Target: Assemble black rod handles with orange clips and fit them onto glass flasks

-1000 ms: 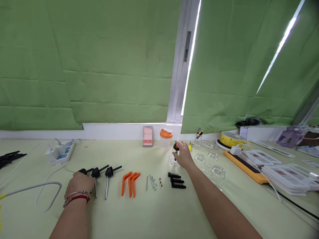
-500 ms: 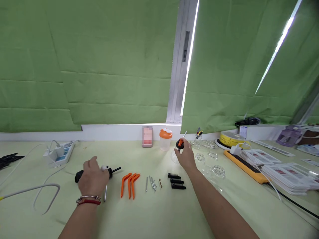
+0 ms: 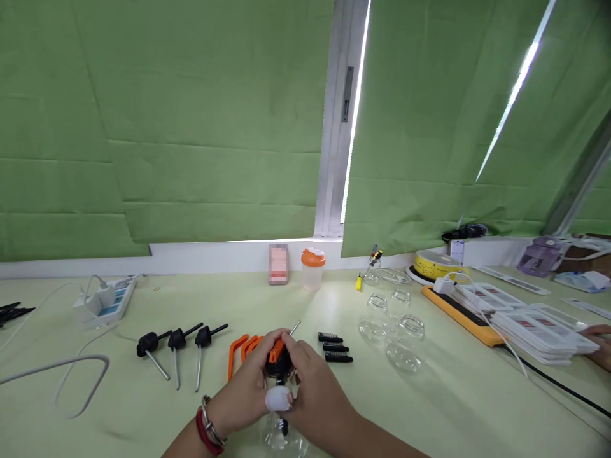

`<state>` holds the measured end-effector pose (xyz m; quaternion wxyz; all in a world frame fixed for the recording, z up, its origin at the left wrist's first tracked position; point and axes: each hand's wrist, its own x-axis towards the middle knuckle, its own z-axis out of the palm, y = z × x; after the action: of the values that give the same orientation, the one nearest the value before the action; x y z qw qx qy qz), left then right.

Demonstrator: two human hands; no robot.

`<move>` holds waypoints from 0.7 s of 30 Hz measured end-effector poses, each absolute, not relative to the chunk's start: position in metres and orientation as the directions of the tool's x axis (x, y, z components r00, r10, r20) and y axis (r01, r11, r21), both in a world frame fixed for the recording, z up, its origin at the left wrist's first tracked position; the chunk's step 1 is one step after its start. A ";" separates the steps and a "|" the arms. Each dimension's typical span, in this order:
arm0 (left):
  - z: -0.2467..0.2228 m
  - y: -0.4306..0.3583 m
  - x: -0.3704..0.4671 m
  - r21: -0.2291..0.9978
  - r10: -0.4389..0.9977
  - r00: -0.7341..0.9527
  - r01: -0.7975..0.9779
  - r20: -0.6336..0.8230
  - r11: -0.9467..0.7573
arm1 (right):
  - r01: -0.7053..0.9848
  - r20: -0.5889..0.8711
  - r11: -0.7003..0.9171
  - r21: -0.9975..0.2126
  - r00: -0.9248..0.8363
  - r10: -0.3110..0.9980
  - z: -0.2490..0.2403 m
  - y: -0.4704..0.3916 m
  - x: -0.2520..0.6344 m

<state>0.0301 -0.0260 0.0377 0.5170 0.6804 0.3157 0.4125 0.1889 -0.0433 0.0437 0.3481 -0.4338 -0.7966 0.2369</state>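
Both hands meet at the front middle of the table, around a black-and-orange bottle top (image 3: 277,360) with a thin metal rod sticking up. My left hand (image 3: 245,394), with a white wrap on one finger or thumb, closes on its left side. My right hand (image 3: 317,388) grips it from the right. Below them is a clear glass bottle (image 3: 281,439), with a dark stem inside. Orange levers (image 3: 237,353) lie just behind my left hand, partly hidden. Several black parts with springs (image 3: 337,348) lie to the right.
Three black heads with metal rods (image 3: 176,340) lie at left, near a power strip (image 3: 119,302) and white cable. An orange-lidded cup (image 3: 312,270) stands at the back. Clear glass bottles (image 3: 403,353) and an orange power strip (image 3: 463,318) are at right; another person's hand (image 3: 599,343) shows at the edge.
My left hand has left the black heads and joined my right hand. My right hand has brought the bottle and its top from the back toward the front middle.
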 end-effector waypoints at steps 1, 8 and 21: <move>0.039 -0.025 0.030 0.973 0.863 0.460 -0.014 0.209 -0.229 | 0.490 0.335 0.529 -0.692 -0.431 0.838 0.044 -0.044 0.190; 0.038 -0.018 0.025 0.957 0.897 0.425 -0.291 0.123 0.006 | 0.320 0.233 0.262 -0.910 -0.126 0.964 0.037 -0.003 0.227; 0.024 -0.009 0.026 0.866 0.852 0.512 -0.469 0.108 0.172 | -0.130 -0.199 -0.239 -0.962 -0.265 0.943 0.014 0.020 0.229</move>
<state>0.0260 -0.0092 0.0239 0.7367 0.4616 0.2075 0.4484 0.2292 0.0203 0.0142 0.4128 -0.4439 -0.4581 0.6501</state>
